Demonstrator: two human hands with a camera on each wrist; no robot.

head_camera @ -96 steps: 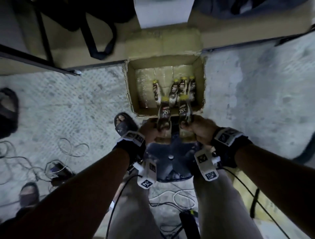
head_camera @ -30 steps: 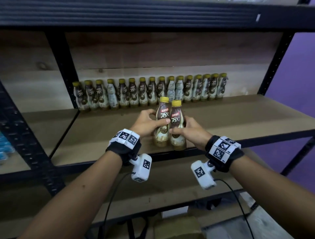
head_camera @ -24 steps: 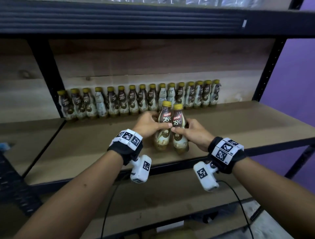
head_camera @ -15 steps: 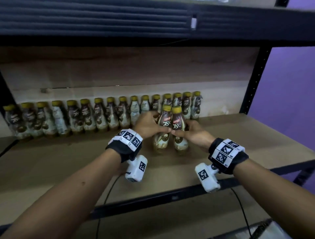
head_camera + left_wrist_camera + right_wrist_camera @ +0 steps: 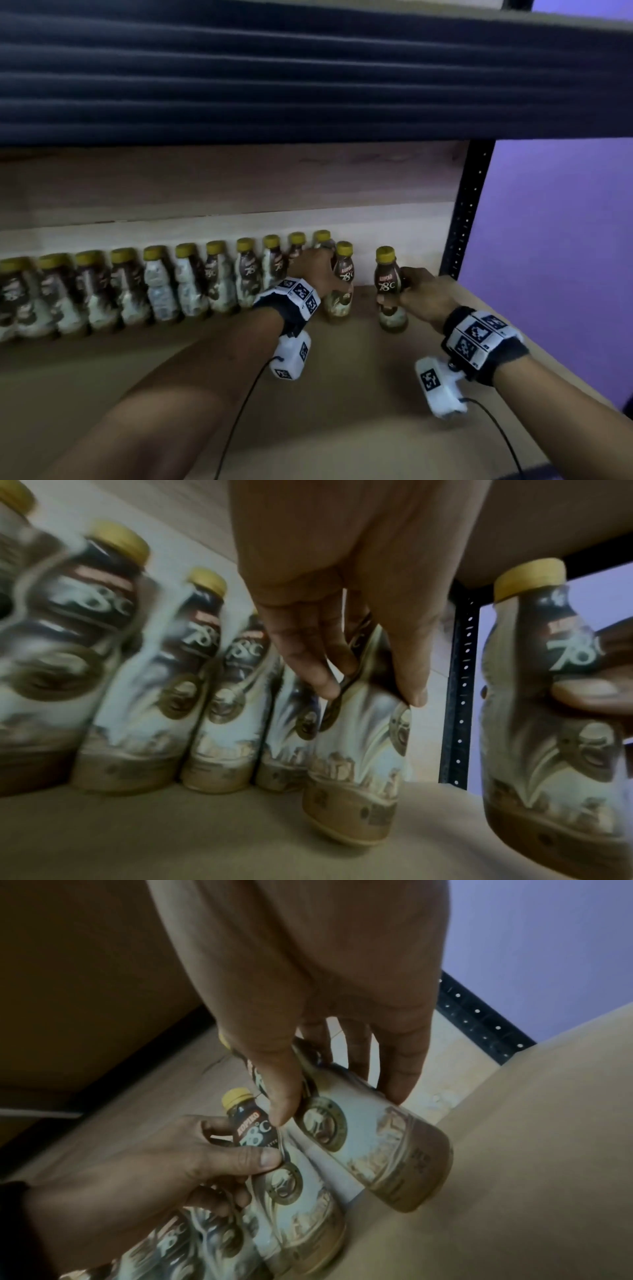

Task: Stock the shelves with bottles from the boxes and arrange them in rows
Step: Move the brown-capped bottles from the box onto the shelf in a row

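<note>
A row of several yellow-capped coffee bottles lines the back of the wooden shelf. My left hand grips one bottle at the row's right end, its base slightly tilted off the board. To its right my right hand holds a second bottle by the waist, a gap apart from the first. In the right wrist view my left hand shows curled round its bottle.
A dark ribbed shelf beam hangs low overhead. A black perforated upright stands at the shelf's right end, with a purple wall beyond it. Bare board lies in front of the row.
Both hands carried the bottles rightward and deeper onto the shelf. The two bottles, held side by side before, are now spread apart at the row's right end.
</note>
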